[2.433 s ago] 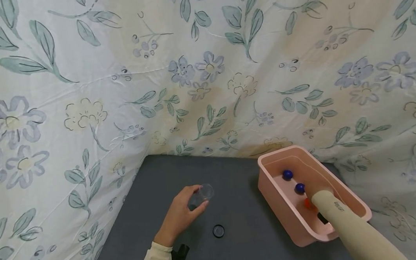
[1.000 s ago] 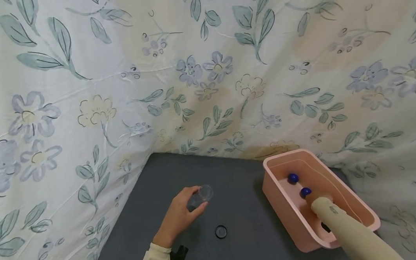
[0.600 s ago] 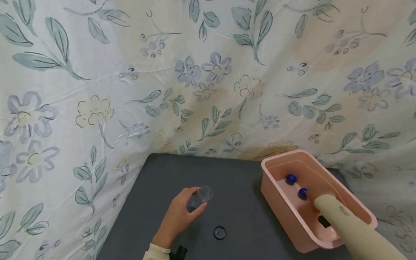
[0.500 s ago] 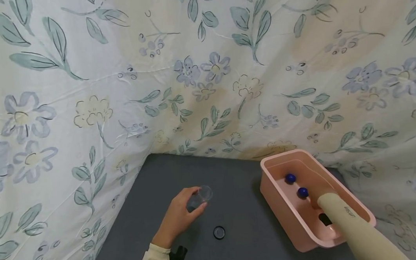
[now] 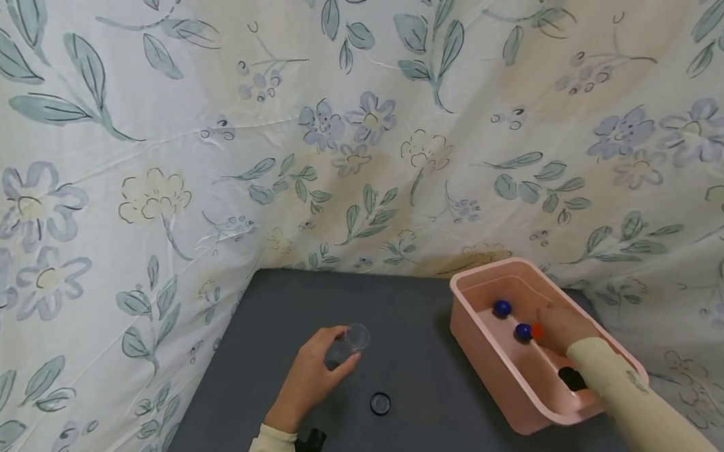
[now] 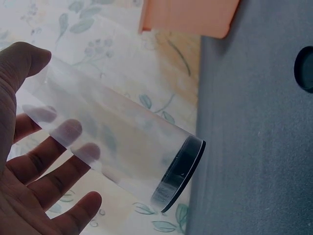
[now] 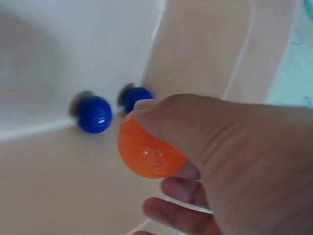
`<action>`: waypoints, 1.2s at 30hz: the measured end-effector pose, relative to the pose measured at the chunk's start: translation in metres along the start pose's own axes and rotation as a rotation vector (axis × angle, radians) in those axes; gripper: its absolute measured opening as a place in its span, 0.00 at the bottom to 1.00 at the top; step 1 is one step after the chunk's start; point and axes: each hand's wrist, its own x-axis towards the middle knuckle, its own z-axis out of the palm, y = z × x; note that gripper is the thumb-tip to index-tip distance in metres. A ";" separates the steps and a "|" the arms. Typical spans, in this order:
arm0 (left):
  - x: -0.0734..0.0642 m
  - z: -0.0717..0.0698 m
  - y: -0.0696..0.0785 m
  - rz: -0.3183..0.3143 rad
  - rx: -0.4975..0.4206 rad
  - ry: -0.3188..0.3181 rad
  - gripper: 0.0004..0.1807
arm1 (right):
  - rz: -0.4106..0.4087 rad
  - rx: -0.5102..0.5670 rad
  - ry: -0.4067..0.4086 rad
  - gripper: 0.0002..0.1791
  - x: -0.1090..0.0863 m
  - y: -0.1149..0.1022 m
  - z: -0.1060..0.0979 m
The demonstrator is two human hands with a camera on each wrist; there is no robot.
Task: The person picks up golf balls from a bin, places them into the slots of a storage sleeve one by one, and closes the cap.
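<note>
My left hand (image 5: 313, 373) holds a clear plastic tube (image 6: 117, 132) between thumb and fingers, above the dark table. A black cap (image 6: 180, 172) closes its lower end, and the end facing my head looks uncapped. Inside the pink bin (image 5: 496, 379), my right hand (image 5: 560, 328) pinches an orange ball (image 7: 149, 149) with thumb and fingers. Two blue balls (image 7: 94, 114) lie on the bin floor just beyond the orange one. A loose round black lid (image 5: 380, 404) rests on the table, to the right of my left wrist.
The dark grey table (image 5: 404, 333) lies under both arms, with the bin at its right side. A floral cloth (image 5: 335, 186) hangs behind and at the sides. A black wrist strap (image 5: 311, 445) shows on the left sleeve.
My right hand has come up from the bin floor with the orange ball, which was hidden half a second ago. The left hand and tube have stayed put.
</note>
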 end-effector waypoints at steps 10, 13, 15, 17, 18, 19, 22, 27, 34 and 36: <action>-0.001 0.000 0.000 0.006 0.004 0.003 0.30 | -0.098 0.077 0.351 0.24 -0.018 -0.038 -0.030; -0.001 0.000 0.000 0.003 0.002 0.002 0.29 | -0.147 0.100 0.432 0.26 -0.023 -0.049 -0.040; -0.001 0.000 0.000 0.002 0.003 0.004 0.29 | -0.177 0.122 0.477 0.25 -0.026 -0.057 -0.046; -0.001 0.000 0.000 0.001 0.006 0.004 0.29 | -0.205 0.138 0.515 0.25 -0.027 -0.064 -0.050; -0.002 0.000 0.001 0.001 0.008 0.004 0.29 | -0.219 0.149 0.535 0.25 -0.028 -0.067 -0.053; -0.002 0.000 0.001 0.001 0.011 0.004 0.29 | -0.231 0.158 0.552 0.25 -0.029 -0.071 -0.055; -0.002 0.000 0.001 0.001 0.016 0.003 0.29 | -0.252 0.173 0.591 0.24 -0.029 -0.081 -0.060; -0.003 0.002 0.003 0.003 0.021 0.007 0.28 | -0.258 0.235 0.593 0.22 -0.028 -0.095 -0.061; -0.003 0.002 0.004 0.012 0.015 0.011 0.28 | -0.253 0.326 0.561 0.25 -0.024 -0.117 -0.054; -0.003 0.002 0.004 0.013 0.012 0.009 0.28 | -0.251 0.367 0.544 0.26 -0.023 -0.123 -0.052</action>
